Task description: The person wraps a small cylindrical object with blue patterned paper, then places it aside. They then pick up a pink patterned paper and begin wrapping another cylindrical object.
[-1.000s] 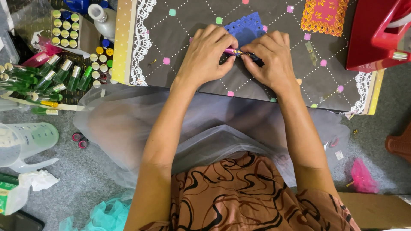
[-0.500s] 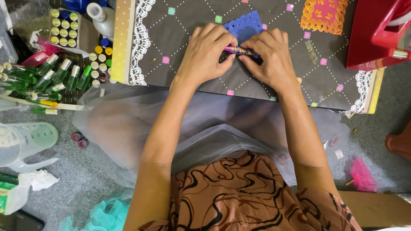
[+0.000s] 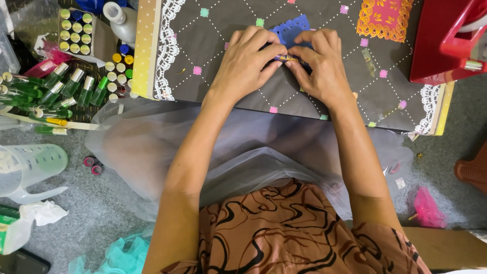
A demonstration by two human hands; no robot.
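Head view: both hands down on a dark decorated board [image 3: 213, 76], thumbs and forefingers meeting over a small purple-and-gold strip [image 3: 288, 59]. Left hand [image 3: 248, 58] pinching the strip's near end, fingers curled tight; right hand [image 3: 322, 63] pinching the other end, grip equally narrow. Strip lying just below a blue scalloped paper patch [image 3: 291, 28], touching or nearly touching its lower edge; hard to tell which, with fingertips covering the join.

Best done slowly here, judging from the fine work: keep the strip flat against the board, hold one end pinned while smoothing toward the other, and line it up with the dotted white diamond lines before pressing. Light, even pressure, so as not to crease the blue patch or shift the small pink and green squares nearby.

Containers, left of the board: a cardboard tray [image 3: 73, 33] holding rows of little yellow-capped pots, packed close. Beside it, a fan of slim green bottles [image 3: 56, 89] with silver caps, lying tilted on a rack, contents green. More small caps in yellow, blue and red standing between tray and board edge. White squeeze bottle [image 3: 122, 18] lying at the top, contents not visible. Clear measuring jug [image 3: 30, 167] on its side on the grey floor, apparently empty. Red plastic case [image 3: 446, 40] on the board's right corner, inside hidden. Sheer plastic sheet [image 3: 152, 147] draped over the lap.
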